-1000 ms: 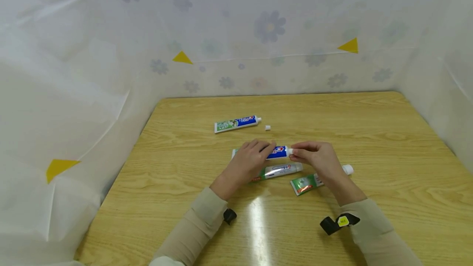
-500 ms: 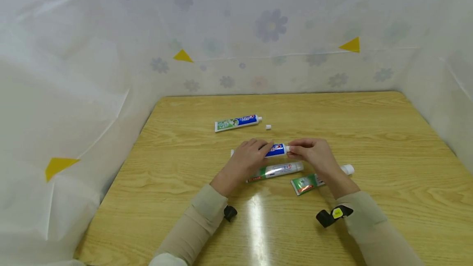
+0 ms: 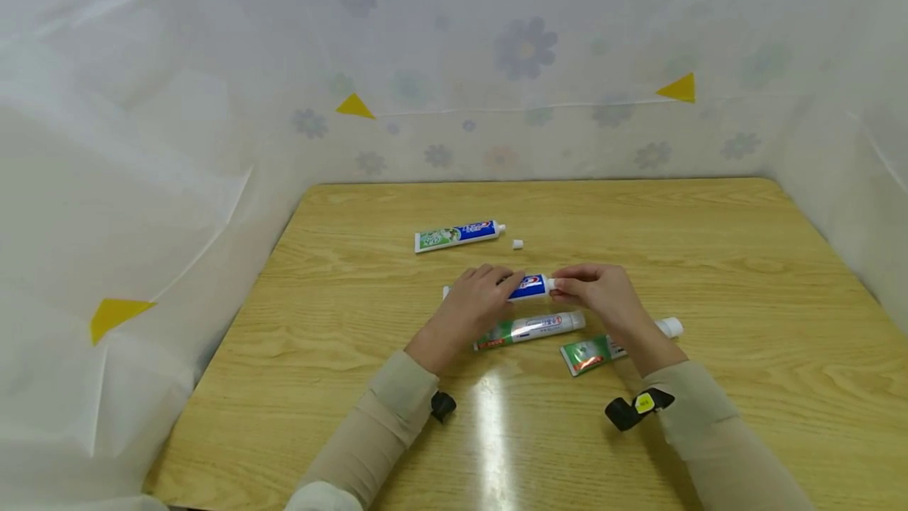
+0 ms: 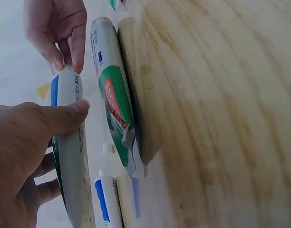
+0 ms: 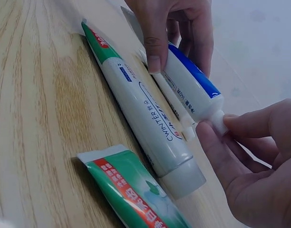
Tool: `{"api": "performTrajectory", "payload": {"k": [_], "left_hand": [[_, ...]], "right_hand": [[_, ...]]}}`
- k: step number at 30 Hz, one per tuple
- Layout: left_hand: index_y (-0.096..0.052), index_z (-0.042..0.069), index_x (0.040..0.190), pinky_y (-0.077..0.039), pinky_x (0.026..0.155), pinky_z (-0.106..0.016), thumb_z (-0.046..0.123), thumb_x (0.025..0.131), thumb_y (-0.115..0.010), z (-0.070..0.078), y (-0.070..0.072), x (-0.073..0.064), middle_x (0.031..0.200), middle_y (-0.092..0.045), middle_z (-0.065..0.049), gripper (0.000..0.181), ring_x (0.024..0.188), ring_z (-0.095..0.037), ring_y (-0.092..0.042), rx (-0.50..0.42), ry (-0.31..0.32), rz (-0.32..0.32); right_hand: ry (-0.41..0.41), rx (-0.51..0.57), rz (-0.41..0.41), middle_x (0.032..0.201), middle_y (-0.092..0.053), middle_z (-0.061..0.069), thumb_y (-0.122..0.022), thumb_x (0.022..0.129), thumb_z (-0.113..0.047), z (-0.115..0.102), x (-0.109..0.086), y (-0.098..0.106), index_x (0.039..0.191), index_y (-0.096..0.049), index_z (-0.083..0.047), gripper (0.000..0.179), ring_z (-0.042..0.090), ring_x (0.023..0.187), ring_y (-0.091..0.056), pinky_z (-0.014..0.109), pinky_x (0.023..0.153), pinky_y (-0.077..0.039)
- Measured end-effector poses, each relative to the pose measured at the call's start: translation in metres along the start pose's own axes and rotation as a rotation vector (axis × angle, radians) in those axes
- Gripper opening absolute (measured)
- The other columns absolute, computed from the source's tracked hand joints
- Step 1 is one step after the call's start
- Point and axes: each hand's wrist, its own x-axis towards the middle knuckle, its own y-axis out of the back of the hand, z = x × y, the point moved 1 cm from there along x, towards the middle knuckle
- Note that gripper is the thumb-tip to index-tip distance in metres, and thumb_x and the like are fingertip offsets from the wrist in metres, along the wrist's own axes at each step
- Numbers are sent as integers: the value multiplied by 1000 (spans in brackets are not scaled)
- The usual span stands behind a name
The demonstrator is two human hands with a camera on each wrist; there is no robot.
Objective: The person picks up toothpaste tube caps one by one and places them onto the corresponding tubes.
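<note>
My left hand grips a blue, white and green toothpaste tube around its body, thumb on the near side. At the tube's right end my right hand pinches the small white cap between thumb and fingers. Most of the tube's left half is hidden under the left hand in the head view. Just in front lies a green and white toothpaste tube with a wide cap. Another green and white toothpaste tube lies partly behind the right wrist.
Farther back on the wooden table lies a second blue and green toothpaste tube, its narrow nozzle showing. Beside that nozzle is a loose white cap. Flower-patterned sheeting encloses the back and sides.
The right hand and forearm have shifted slightly left and up, still pinching the cap. The held tube has moved slightly left with its capped end; the left hand keeps its grip.
</note>
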Motion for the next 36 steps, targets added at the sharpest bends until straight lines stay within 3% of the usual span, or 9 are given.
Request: {"api": "performTrajectory", "payload": {"k": [8,14,27,36], "left_hand": [[-55,17,140,-52,101,-37,37,93,-69,-2,-5,3,134,-63,-2,53,121,-20,-61,-27,19,-55],[-55,18,139,-54,98,-35,38,93,-68,-4,-10,5,132,-64,-2,52,118,-20,-63,-19,24,-97],[-59,17,135,-57,90,-28,34,94,-67,-4,-17,4,129,-66,0,45,112,-16,-65,-33,19,-151],[-51,17,144,-49,106,-33,34,99,-61,-12,-9,2,143,-56,-3,50,131,-19,-54,-210,125,-238]], "right_hand": [[49,-175,-28,115,-68,20,-58,99,-8,2,3,0,123,-60,12,31,23,96,-73,32,88,-59],[49,-255,-57,126,-62,25,-55,100,-9,4,4,0,124,-60,9,31,27,106,-68,36,93,-57],[51,-252,-86,129,-60,26,-49,103,-11,5,1,0,125,-59,8,31,32,117,-61,39,96,-55],[99,-239,-94,129,-59,27,-48,104,-13,0,1,0,124,-59,7,31,35,120,-58,37,97,-55]]}}
